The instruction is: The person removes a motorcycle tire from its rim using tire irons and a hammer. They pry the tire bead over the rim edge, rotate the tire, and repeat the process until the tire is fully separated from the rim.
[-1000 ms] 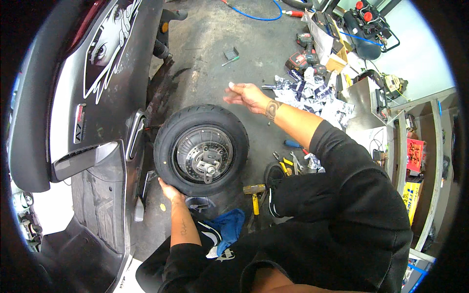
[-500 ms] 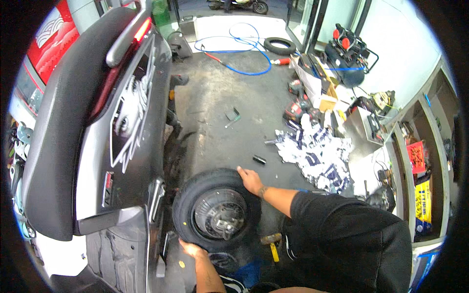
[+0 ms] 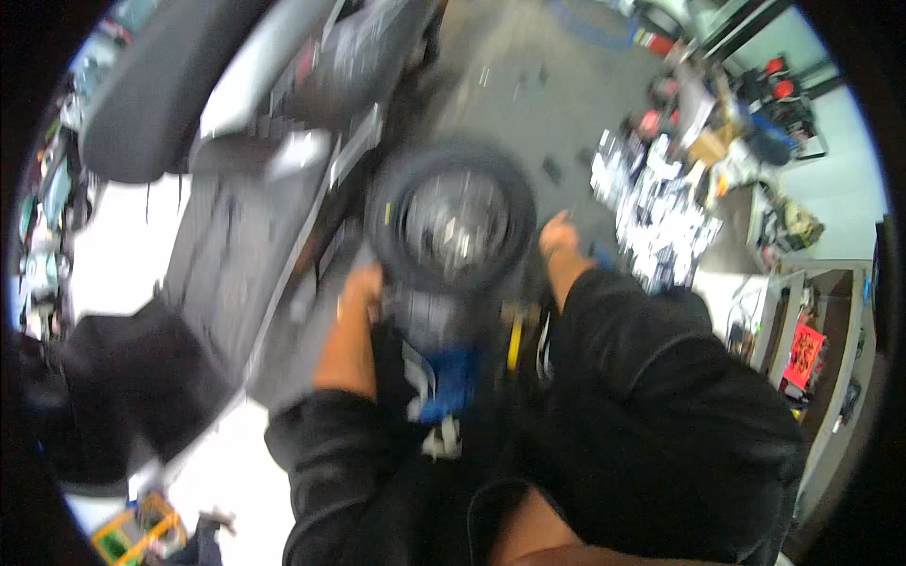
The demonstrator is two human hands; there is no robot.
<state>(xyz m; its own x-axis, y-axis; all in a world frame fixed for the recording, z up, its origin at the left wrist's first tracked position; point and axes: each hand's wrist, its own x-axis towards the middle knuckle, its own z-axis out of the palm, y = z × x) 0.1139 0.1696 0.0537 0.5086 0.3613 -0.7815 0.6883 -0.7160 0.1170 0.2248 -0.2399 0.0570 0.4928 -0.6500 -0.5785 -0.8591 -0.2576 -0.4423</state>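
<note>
A scooter wheel with a black tyre (image 3: 514, 212) and a metal hub (image 3: 458, 226) is on the floor before me, blurred by motion. My left hand (image 3: 366, 283) is at the near left edge of the tyre; the blur hides whether it touches. To the right of the tyre, my right hand (image 3: 559, 233) appears a little apart from it, its fingers smeared. Close by on the left stands a scooter with a dark seat (image 3: 156, 90) and a grey footboard (image 3: 231, 250). A hammer with a yellow handle (image 3: 514, 341) lies on the near side of the wheel.
Crumpled white-and-dark sheets (image 3: 661, 212) lie to the right. Beyond them are a cardboard box (image 3: 710, 148) and a black machine with red knobs (image 3: 783, 104). Shelving (image 3: 830, 377) lines the right side. Something blue (image 3: 448, 382) is by my feet.
My view has tilted down and turned, so the scene is shifted and blurred. My right hand has come off the tyre's edge. The left hand stays near the tyre's near left side.
</note>
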